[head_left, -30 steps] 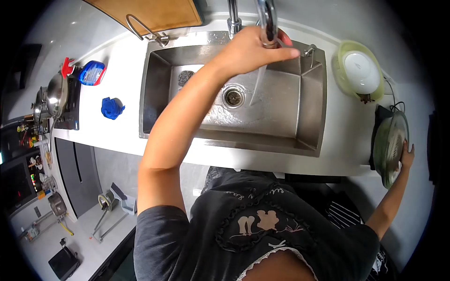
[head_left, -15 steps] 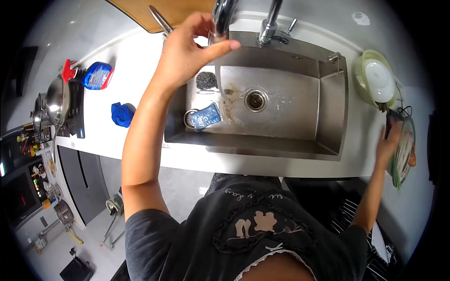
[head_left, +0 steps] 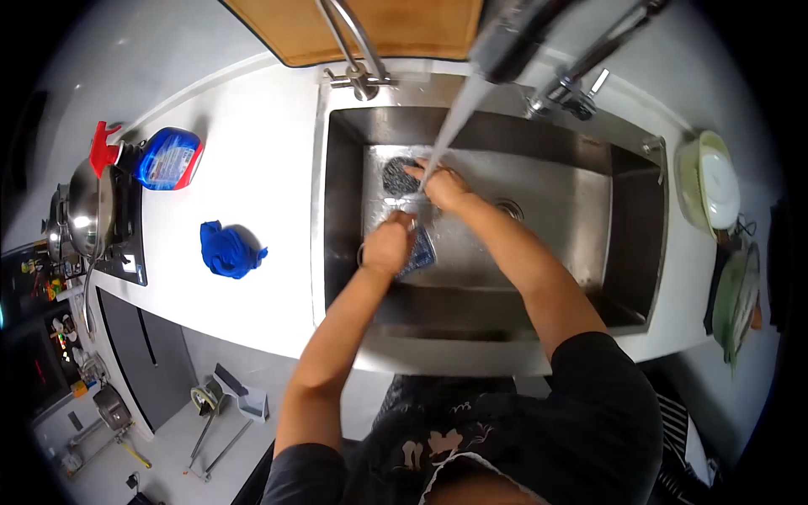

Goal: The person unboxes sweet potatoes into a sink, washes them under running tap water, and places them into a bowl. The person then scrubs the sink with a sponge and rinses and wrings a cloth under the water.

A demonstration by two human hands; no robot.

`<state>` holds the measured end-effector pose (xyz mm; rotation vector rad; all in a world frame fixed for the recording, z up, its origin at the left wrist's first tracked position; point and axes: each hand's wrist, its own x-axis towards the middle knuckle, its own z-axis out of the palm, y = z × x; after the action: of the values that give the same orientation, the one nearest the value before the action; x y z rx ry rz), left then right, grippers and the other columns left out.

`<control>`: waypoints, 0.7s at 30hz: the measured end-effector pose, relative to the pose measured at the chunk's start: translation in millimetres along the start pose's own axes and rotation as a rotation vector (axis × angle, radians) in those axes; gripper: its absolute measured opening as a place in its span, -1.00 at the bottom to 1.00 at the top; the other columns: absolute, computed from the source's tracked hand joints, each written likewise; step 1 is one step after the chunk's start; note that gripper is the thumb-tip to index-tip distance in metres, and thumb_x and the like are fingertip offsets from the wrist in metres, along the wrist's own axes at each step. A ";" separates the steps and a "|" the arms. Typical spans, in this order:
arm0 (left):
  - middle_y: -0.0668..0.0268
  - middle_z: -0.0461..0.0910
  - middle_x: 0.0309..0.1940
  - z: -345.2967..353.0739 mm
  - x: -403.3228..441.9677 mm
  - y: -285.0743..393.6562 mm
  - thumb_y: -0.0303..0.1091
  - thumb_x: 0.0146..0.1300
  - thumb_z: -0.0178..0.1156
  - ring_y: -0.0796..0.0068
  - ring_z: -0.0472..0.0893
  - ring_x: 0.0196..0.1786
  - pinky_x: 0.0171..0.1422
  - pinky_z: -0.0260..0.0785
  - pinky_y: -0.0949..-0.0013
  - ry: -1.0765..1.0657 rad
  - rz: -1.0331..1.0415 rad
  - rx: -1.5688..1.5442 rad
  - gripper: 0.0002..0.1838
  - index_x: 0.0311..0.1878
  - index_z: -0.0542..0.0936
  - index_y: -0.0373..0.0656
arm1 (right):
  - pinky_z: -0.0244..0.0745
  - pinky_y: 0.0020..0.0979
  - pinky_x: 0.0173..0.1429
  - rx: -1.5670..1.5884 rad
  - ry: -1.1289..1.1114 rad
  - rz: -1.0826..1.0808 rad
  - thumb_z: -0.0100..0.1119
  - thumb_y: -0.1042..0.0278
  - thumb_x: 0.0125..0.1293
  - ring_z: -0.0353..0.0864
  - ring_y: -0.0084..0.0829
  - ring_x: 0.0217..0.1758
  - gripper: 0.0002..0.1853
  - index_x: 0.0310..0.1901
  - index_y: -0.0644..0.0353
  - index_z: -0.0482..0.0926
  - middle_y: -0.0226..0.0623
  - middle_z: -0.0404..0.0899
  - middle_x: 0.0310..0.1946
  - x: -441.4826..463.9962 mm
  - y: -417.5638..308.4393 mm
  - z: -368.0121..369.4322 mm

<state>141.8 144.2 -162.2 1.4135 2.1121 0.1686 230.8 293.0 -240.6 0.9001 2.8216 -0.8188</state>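
Both of my hands are down in the steel sink (head_left: 551, 227), in its left part. My left hand (head_left: 389, 244) has its fingers curled closed over the blue sponge (head_left: 419, 254), covering part of it. Whether it grips anything is hidden. My right hand (head_left: 443, 187) reaches in with fingers stretched out, the tips at the dark scouring pad (head_left: 399, 177). From the tilted faucet (head_left: 513, 50) a stream of water (head_left: 459, 118) runs down beside the right fingers. The drain (head_left: 510, 209) is partly behind my right forearm.
A blue cloth (head_left: 229, 250) and a blue spray bottle (head_left: 171, 158) with a red trigger stand left on the counter (head_left: 261, 168). A second tap (head_left: 362, 80) rises behind the sink. At right are a green basin (head_left: 697, 181) with a white bowl (head_left: 720, 191).
My left hand has come down from the faucet into the sink, and my right hand has moved left from the counter's right end. The view has shifted, and the water stream now shows clearly.
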 end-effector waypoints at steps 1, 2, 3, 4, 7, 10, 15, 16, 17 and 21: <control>0.26 0.41 0.06 29.0 11.5 -16.7 -0.31 0.12 0.07 0.20 0.51 -0.04 0.03 0.38 0.26 0.000 0.071 0.121 -0.59 0.09 0.39 0.01 | 0.08 -0.33 0.35 -0.033 -0.064 -0.026 -0.04 0.46 0.11 0.14 -0.27 0.32 -0.41 0.22 -0.22 0.26 -0.36 0.11 0.30 18.2 -5.7 5.1; 0.26 0.38 0.08 47.4 26.2 -27.6 -0.33 0.14 0.02 0.19 0.50 -0.04 0.04 0.38 0.26 0.016 0.089 0.191 -0.57 0.13 0.34 0.01 | 0.03 -0.34 0.38 -0.065 -0.131 -0.045 0.01 0.48 0.06 0.09 -0.27 0.35 -0.32 0.26 -0.24 0.19 -0.37 0.06 0.32 32.0 -7.6 11.4; 0.26 0.36 0.11 63.6 40.0 -36.1 -0.36 0.17 -0.02 0.18 0.50 -0.03 0.05 0.38 0.25 0.025 0.108 0.256 -0.55 0.17 0.30 0.00 | 0.02 -0.30 0.38 -0.102 -0.046 -0.152 0.00 0.49 0.05 0.12 -0.24 0.33 -0.38 0.21 -0.20 0.28 -0.38 0.11 0.30 44.7 -1.3 27.1; 0.26 0.34 0.13 67.0 47.8 -35.9 -0.38 0.19 -0.06 0.17 0.50 -0.02 0.06 0.38 0.25 0.031 0.127 0.314 -0.53 0.21 0.25 0.00 | 0.03 -0.31 0.38 -0.101 -0.080 -0.163 0.00 0.48 0.05 0.12 -0.25 0.33 -0.42 0.17 -0.18 0.33 -0.38 0.14 0.29 50.9 2.1 31.8; 0.20 0.41 0.02 67.8 75.7 -32.4 -0.40 0.22 -0.15 0.27 0.50 0.00 -0.11 0.45 0.27 -0.175 0.084 0.445 -0.59 0.18 0.24 -0.05 | 0.10 -0.31 0.33 -0.034 -0.110 -0.165 0.02 0.50 0.03 0.19 -0.25 0.27 -0.59 -0.03 -0.07 0.50 -0.37 0.25 0.22 55.6 32.1 56.2; 0.19 0.43 -0.05 80.8 85.6 -35.2 -0.38 0.22 -0.13 0.33 0.49 0.00 -0.24 0.47 0.29 -0.267 0.145 0.510 -0.64 0.11 0.28 -0.09 | 0.24 -0.32 0.23 -0.025 -0.031 -0.257 0.09 0.60 -0.09 0.30 -0.24 0.15 -0.67 -0.22 0.06 0.56 -0.33 0.37 0.08 -5.9 72.9 44.3; 0.26 0.42 -0.03 114.1 75.1 -52.5 -0.35 0.21 -0.12 0.32 0.49 -0.03 -0.18 0.46 0.33 0.066 0.412 0.557 -0.69 0.03 0.36 -0.11 | 0.32 -0.33 0.12 0.055 0.001 -0.035 0.16 0.64 -0.16 0.35 -0.23 0.08 -0.65 -0.24 0.11 0.55 -0.30 0.41 -0.02 -83.7 114.2 2.5; 0.26 0.42 -0.03 118.7 74.5 -55.1 -0.33 0.21 -0.12 0.33 0.49 -0.04 -0.18 0.45 0.32 0.188 0.478 0.527 -0.71 0.00 0.38 -0.12 | 0.32 -0.32 0.11 0.065 0.000 0.043 0.16 0.63 -0.15 0.35 -0.22 0.07 -0.65 -0.24 0.11 0.55 -0.30 0.41 -0.03 -84.4 110.4 -14.5; 0.27 0.42 -0.02 106.7 72.5 -48.5 -0.33 0.21 -0.12 0.34 0.49 -0.04 -0.17 0.46 0.33 0.040 0.419 0.510 -0.71 -0.01 0.39 -0.12 | 0.32 -0.29 0.11 0.035 0.092 -0.052 0.15 0.62 -0.12 0.37 -0.21 0.06 -0.65 -0.22 0.08 0.55 -0.28 0.40 0.00 -70.4 98.1 -26.3; 0.24 0.46 -0.10 44.6 43.0 -26.8 -0.36 0.20 -0.13 0.32 0.50 -0.04 -0.11 0.44 0.31 -0.151 0.290 0.423 -0.77 -0.08 0.38 -0.12 | 0.30 -0.28 0.14 -0.071 0.247 -0.243 0.13 0.62 -0.12 0.32 -0.26 0.14 -0.59 -0.15 0.03 0.56 -0.28 0.36 0.08 27.7 68.5 -2.1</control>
<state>132.5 161.1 -226.9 1.9096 1.8790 -0.2826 246.2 355.5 -277.0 0.7018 3.2002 -0.6652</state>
